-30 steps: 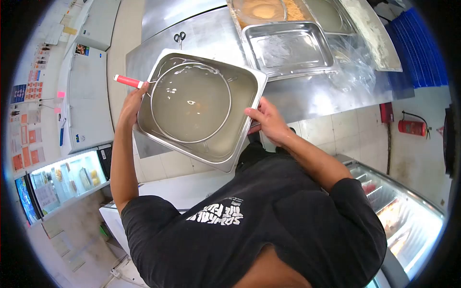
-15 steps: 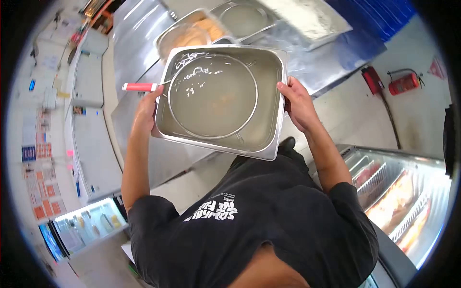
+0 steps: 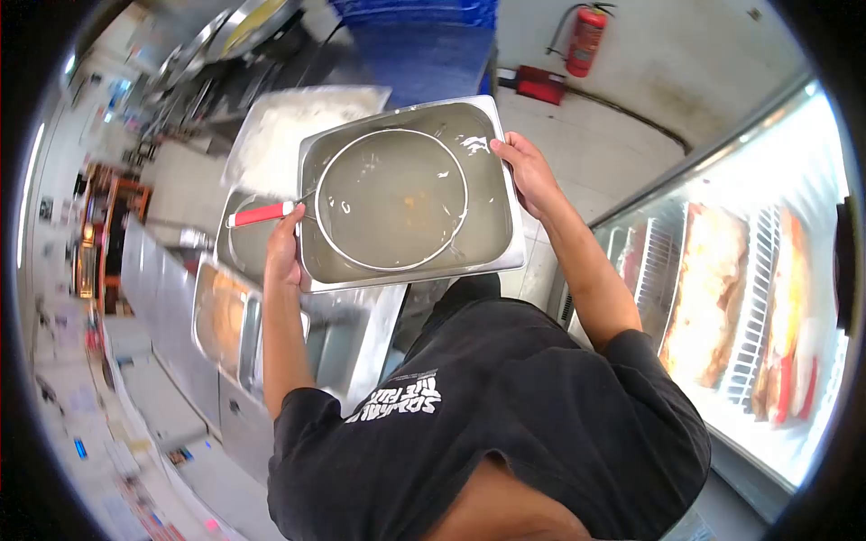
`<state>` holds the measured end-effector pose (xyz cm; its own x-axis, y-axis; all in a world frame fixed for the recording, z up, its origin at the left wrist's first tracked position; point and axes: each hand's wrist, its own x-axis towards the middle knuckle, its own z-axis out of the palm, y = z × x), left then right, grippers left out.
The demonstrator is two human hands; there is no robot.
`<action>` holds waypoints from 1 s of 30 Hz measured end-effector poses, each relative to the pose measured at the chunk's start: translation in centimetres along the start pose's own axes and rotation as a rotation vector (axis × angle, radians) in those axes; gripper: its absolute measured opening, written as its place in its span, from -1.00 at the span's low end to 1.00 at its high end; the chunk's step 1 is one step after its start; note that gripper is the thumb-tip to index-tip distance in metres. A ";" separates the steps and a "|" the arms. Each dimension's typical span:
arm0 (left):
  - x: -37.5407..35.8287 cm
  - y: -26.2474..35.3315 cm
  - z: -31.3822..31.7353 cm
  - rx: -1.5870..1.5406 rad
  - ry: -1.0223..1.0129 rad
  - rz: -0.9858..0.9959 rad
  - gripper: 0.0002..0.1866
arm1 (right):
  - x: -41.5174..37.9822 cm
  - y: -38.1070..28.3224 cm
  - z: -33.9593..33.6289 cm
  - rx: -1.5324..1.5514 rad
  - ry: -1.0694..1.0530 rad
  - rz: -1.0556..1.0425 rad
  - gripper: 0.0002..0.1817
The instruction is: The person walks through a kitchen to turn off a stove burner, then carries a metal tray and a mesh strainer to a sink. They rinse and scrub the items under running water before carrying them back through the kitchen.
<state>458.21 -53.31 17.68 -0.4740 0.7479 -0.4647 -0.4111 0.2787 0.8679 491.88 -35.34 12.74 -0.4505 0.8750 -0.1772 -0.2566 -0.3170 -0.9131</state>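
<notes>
A rectangular steel pan (image 3: 510, 230) of cloudy liquid is held up in front of my body, one hand at each short side. Inside it rests a round-rimmed strainer (image 3: 466, 194), its mesh under the liquid, with orange-brown bits near the middle. The strainer's red handle (image 3: 262, 215) sticks out over the pan's left wall. My left hand (image 3: 285, 248) grips that wall, the thumb up beside the handle. Around the right wall closes my right hand (image 3: 530, 171), thumb over the rim and fingers hidden beneath.
Behind the pan on the left are a tray of white powder (image 3: 271, 126), a container of liquid (image 3: 244, 239) and a container of orange-brown food (image 3: 221, 311). A lit display case (image 3: 649, 352) with meat stands at right. A fire extinguisher (image 3: 586, 41) hangs on the far wall.
My body has turned to the right with the pan still in both hands. The counter and its trays have shifted left in view, and the display case fills more of the right.
</notes>
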 end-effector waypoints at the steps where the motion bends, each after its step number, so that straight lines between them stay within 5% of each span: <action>1: 2.5 0.3 2.4 0.009 -0.049 -0.014 -0.68 | 1.2 -0.6 -2.1 0.003 0.049 -0.030 -0.81; 16: 34.3 3.3 46.5 0.315 -0.515 0.001 -0.74 | 19.0 -12.6 -31.5 -0.193 0.852 -0.204 -0.72; 30: 49.8 -2.3 88.5 0.573 -0.928 -0.055 -0.64 | 27.9 -17.5 -59.0 -0.011 1.339 -0.414 -0.74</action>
<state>504.49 36.66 8.06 0.4049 0.8220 -0.4005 0.1239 0.3847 0.9147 534.20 16.20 2.08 0.8042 0.5853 -0.1035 -0.1591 0.0443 -0.9863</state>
